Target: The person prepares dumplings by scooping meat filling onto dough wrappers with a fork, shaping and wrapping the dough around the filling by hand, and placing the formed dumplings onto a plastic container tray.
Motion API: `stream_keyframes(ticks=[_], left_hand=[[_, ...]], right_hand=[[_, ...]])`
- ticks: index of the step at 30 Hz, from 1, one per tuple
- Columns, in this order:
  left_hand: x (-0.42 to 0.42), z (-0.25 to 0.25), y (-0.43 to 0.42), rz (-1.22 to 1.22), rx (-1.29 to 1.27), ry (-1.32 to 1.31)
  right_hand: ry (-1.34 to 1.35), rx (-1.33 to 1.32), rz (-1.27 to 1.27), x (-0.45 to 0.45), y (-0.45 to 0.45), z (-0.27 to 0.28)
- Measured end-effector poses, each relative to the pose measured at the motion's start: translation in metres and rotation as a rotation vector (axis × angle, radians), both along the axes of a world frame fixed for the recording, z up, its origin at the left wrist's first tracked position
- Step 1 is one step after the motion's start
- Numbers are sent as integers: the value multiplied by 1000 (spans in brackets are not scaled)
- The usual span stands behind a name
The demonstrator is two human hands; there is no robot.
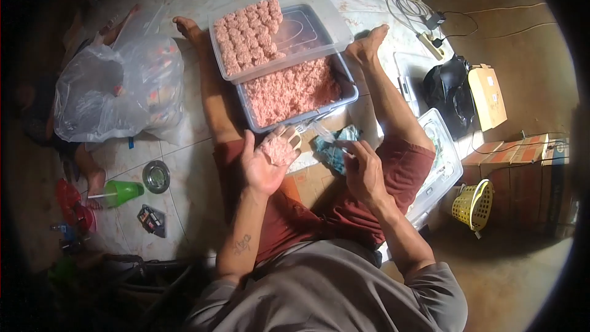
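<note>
My left hand (pixel 263 169) is palm up with a flattened pink clump of minced mixture (pixel 279 150) resting on the palm and fingers. Between the fingers of my right hand (pixel 365 172) is a thin, clear plastic utensil (pixel 324 131); its exact shape is hard to make out. A teal cloth (pixel 332 155) lies just beyond that hand. In front of both hands stands a bluish tub (pixel 353 91) of loose pink minced mixture (pixel 289 93). Across its far part rests a clear tray (pixel 335 40), where rows of shaped pink clumps (pixel 246 34) fill the left side.
A full clear plastic bag (pixel 117 89) sits on the left near another person's foot (pixel 95 179). Around it are a green cup (pixel 125 192) and a metal dish (pixel 157 176). On the right are a power strip (pixel 431 45), a lidded container (pixel 439 160), and a yellow basket (pixel 472 207).
</note>
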State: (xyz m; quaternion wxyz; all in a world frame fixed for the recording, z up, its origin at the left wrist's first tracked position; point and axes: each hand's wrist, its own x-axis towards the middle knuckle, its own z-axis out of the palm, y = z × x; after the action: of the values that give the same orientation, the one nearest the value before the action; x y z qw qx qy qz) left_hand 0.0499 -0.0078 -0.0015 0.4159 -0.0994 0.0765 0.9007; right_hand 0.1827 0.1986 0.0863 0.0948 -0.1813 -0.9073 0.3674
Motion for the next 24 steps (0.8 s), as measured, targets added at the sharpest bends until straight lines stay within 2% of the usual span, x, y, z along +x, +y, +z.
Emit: stream_keyframes(ticks=[2, 4, 5, 8, 10, 11, 14, 17, 20, 21, 24], left_hand=[[3, 5, 13, 0, -13, 3], [3, 23, 23, 99, -32, 69], [2, 33, 20, 104, 84, 84], [-3, 39, 10, 125, 193, 48], [3, 25, 16, 117, 72, 79], [8, 20, 21, 116, 6, 97], [14, 19, 27, 98, -71, 163], [8, 4, 20, 195, -331, 185], [10, 6, 22, 88, -225, 238], [10, 3, 22, 107, -226, 181], [9, 8, 7, 109, -246, 103]], right_hand=[[138, -219, 144, -4, -11, 5], [96, -122, 216, -5, -13, 1], [97, -144, 199, -5, -12, 1], [179, -178, 203, -8, -14, 3], [271, -262, 105, -14, -25, 5], [258, -243, 143, -16, -32, 2], [111, -221, 262, -4, -49, -7], [54, -238, 175, -10, -40, 23], [74, -217, 286, -10, -40, -18], [-25, -153, 328, -10, -32, -9], [7, -148, 329, -9, -25, 9]])
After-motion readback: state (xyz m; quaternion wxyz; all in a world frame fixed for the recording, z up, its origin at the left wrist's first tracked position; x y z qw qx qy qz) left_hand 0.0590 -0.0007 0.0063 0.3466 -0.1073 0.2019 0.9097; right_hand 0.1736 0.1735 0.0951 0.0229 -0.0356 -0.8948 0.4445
